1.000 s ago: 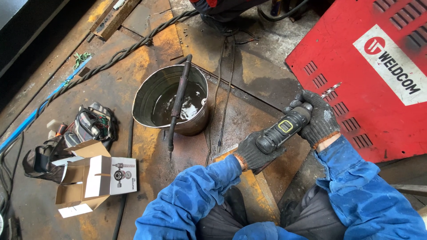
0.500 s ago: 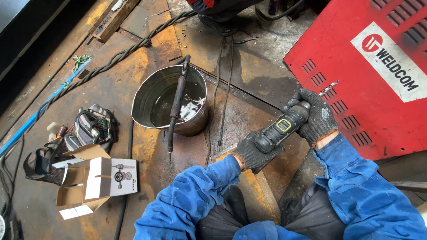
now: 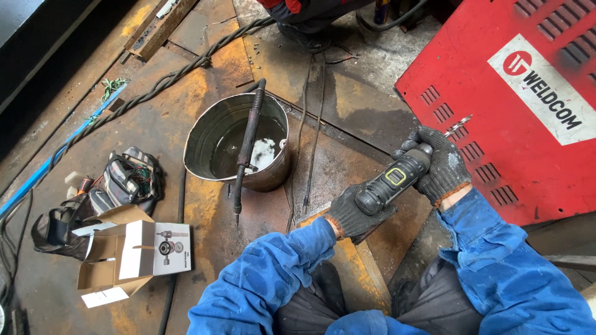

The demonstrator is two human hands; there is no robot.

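**Both gloves on the power tool, down on the rusty floor**

Rusty steel floor (image 3: 205,80) everywhere, stained orange, with a red machine casing (image 3: 496,124) off to the right. Person in blue sleeves was crouched over it. Both hands were clenched around a black cordless power tool (image 3: 392,180): left hand (image 3: 354,214) wrapped the butt end nearest the body, right hand (image 3: 442,166) gripped the nose end further out. So the tool sat right between them, just above the floor, its long axis running diagonally from lower left up to upper right. A drill bit (image 3: 458,125) stuck out past the right glove, pointing up-right at the vented red casing, close to it, though I couldn't tell if it touched.

Left of the hands was a metal bucket (image 3: 202,139) with water, a rod-like tool (image 3: 248,139) leaning across its rim. Further left, an open cardboard box (image 3: 133,254) and a bag (image 3: 124,180).
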